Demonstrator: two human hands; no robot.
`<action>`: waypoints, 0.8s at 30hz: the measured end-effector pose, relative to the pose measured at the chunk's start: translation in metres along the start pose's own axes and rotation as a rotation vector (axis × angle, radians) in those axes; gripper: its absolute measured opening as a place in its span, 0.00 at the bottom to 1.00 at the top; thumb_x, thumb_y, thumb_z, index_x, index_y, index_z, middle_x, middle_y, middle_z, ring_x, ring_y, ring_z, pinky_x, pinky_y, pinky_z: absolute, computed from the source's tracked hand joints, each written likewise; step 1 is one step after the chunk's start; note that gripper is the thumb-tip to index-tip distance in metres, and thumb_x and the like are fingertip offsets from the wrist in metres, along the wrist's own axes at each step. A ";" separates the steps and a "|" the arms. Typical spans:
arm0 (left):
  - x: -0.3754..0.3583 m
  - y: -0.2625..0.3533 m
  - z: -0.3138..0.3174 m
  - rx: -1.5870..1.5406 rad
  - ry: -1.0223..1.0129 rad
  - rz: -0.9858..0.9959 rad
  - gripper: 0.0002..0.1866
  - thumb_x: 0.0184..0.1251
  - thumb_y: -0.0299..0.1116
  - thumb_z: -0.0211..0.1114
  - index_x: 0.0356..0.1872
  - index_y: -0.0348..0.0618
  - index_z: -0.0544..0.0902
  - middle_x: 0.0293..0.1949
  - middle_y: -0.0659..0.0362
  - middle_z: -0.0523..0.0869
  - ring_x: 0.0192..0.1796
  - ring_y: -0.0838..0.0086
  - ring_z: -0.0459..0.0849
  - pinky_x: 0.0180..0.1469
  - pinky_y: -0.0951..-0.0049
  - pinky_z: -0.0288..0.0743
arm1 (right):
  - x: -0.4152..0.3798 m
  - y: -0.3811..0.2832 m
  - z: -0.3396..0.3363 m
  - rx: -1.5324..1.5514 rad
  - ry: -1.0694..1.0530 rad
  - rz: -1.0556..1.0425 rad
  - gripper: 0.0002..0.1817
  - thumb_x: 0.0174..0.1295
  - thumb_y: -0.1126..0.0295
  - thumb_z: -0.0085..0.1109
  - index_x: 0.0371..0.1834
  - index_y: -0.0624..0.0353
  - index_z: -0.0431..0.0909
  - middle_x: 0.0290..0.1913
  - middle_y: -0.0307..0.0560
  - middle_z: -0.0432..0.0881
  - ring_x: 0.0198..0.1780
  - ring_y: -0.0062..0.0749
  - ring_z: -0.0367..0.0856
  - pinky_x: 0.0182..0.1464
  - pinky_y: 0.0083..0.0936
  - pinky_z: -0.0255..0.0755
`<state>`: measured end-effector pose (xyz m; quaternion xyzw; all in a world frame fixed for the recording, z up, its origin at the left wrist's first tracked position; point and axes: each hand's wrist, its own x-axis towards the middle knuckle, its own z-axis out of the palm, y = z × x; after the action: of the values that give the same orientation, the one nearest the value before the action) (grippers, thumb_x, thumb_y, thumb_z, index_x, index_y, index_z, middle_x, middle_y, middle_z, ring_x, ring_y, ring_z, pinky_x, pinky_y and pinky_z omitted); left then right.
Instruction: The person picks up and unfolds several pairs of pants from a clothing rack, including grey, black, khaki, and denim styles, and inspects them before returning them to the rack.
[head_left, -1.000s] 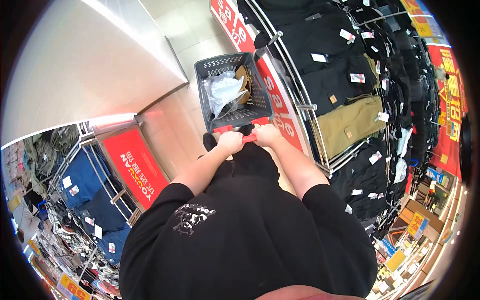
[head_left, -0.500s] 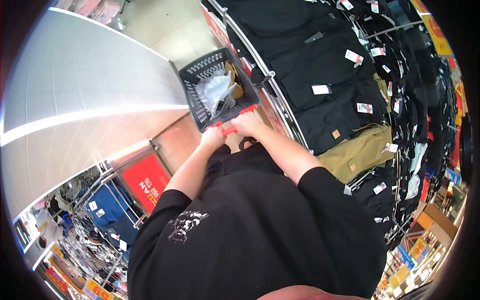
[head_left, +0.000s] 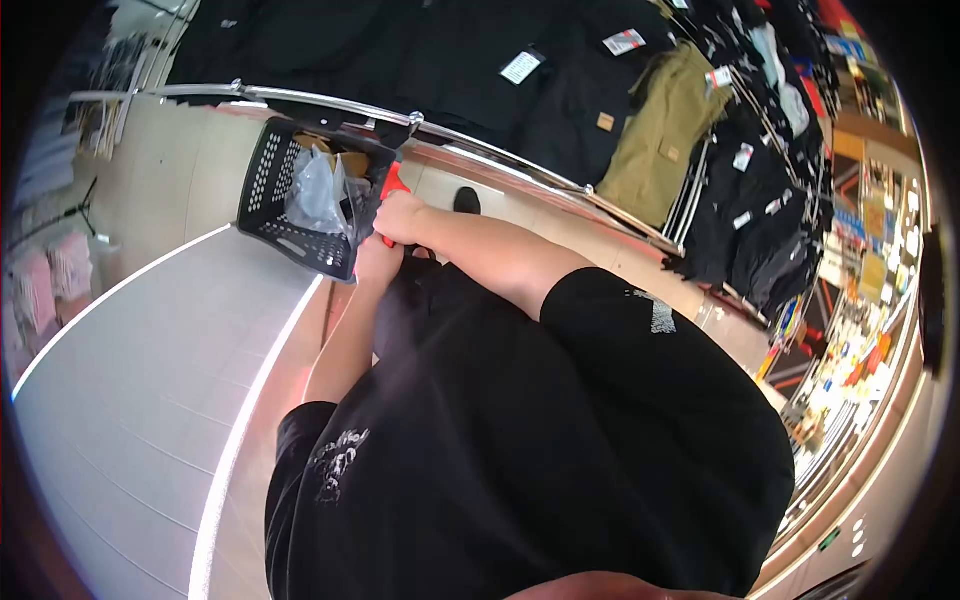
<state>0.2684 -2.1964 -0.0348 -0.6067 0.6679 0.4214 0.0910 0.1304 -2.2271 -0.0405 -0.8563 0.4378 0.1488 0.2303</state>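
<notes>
A dark grey shopping basket [head_left: 262, 180] with perforated sides stands ahead of me, left of the middle of the view. Its red handle [head_left: 397, 180] is on the side nearest my body. My right hand [head_left: 402, 217] has its fingers wrapped round the middle of this handle. Just below it, my left hand [head_left: 380, 260] is closed at the handle's lower end, its fingers partly hidden. Inside the basket lie a crumpled clear plastic bag [head_left: 317, 192] and a brown item [head_left: 350, 163], partly covered, whose kind I cannot make out.
A metal clothes rail [head_left: 330, 103] with black trousers runs close past the basket's far side. Khaki trousers [head_left: 665, 140] hang farther right. A white panel [head_left: 140, 400] with a bright edge stands at lower left. A shoe [head_left: 466, 200] shows on the tiled floor.
The view has turned, and the basket now appears farther left and rotated, its handle facing right. Both hands have kept hold of the handle. The clothes rail now crosses the top.
</notes>
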 end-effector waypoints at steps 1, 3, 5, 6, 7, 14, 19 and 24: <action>0.003 -0.005 0.003 0.008 -0.028 0.035 0.23 0.66 0.47 0.66 0.47 0.35 0.86 0.44 0.36 0.89 0.49 0.40 0.88 0.53 0.44 0.81 | -0.002 0.002 0.000 0.002 -0.012 -0.008 0.07 0.54 0.66 0.64 0.31 0.49 0.92 0.38 0.45 0.92 0.44 0.42 0.91 0.47 0.39 0.82; 0.005 -0.008 0.009 0.003 -0.060 0.082 0.23 0.65 0.47 0.67 0.48 0.35 0.85 0.44 0.36 0.89 0.49 0.40 0.88 0.53 0.44 0.81 | -0.009 0.003 0.002 0.004 0.000 -0.005 0.07 0.54 0.66 0.65 0.31 0.48 0.92 0.38 0.45 0.93 0.44 0.42 0.92 0.47 0.39 0.82; 0.001 -0.009 0.024 -0.020 -0.072 0.114 0.23 0.66 0.47 0.67 0.47 0.34 0.85 0.44 0.36 0.88 0.49 0.40 0.88 0.53 0.44 0.81 | -0.023 -0.001 0.016 0.003 0.047 0.026 0.06 0.53 0.66 0.65 0.30 0.48 0.92 0.37 0.45 0.92 0.44 0.41 0.91 0.47 0.39 0.82; -0.006 -0.006 0.027 -0.023 -0.085 0.115 0.23 0.66 0.47 0.67 0.47 0.34 0.85 0.44 0.35 0.88 0.50 0.40 0.88 0.54 0.45 0.81 | -0.030 -0.004 0.020 0.003 0.078 0.022 0.06 0.53 0.66 0.66 0.29 0.47 0.92 0.37 0.44 0.92 0.44 0.41 0.91 0.47 0.38 0.82; -0.010 -0.003 0.030 -0.027 -0.092 0.118 0.23 0.66 0.47 0.67 0.47 0.34 0.85 0.44 0.35 0.88 0.50 0.40 0.88 0.54 0.45 0.81 | -0.035 -0.004 0.029 -0.003 0.112 0.018 0.06 0.53 0.65 0.66 0.29 0.47 0.92 0.37 0.44 0.92 0.44 0.41 0.91 0.47 0.38 0.82; -0.025 0.008 0.066 0.005 -0.066 0.094 0.22 0.65 0.47 0.66 0.45 0.34 0.86 0.44 0.35 0.88 0.49 0.40 0.88 0.53 0.45 0.82 | -0.071 0.001 0.050 0.031 0.144 -0.022 0.05 0.51 0.65 0.65 0.29 0.48 0.90 0.36 0.44 0.91 0.46 0.41 0.90 0.51 0.36 0.80; -0.042 0.028 0.093 0.051 -0.035 0.031 0.23 0.66 0.48 0.66 0.46 0.35 0.86 0.42 0.35 0.89 0.49 0.41 0.88 0.54 0.46 0.81 | -0.097 0.007 0.068 0.040 0.099 -0.041 0.05 0.55 0.65 0.66 0.32 0.45 0.91 0.40 0.41 0.92 0.48 0.39 0.90 0.52 0.39 0.79; -0.080 0.068 0.132 0.056 0.113 -0.115 0.22 0.68 0.48 0.65 0.45 0.36 0.87 0.42 0.37 0.89 0.49 0.41 0.88 0.55 0.46 0.81 | -0.144 0.020 0.093 0.065 0.183 -0.190 0.07 0.60 0.62 0.63 0.33 0.46 0.89 0.41 0.41 0.92 0.47 0.39 0.90 0.52 0.39 0.79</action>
<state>0.1762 -2.0547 -0.0363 -0.6640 0.6475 0.3617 0.0943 0.0262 -2.0904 -0.0595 -0.8961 0.3782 0.0334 0.2299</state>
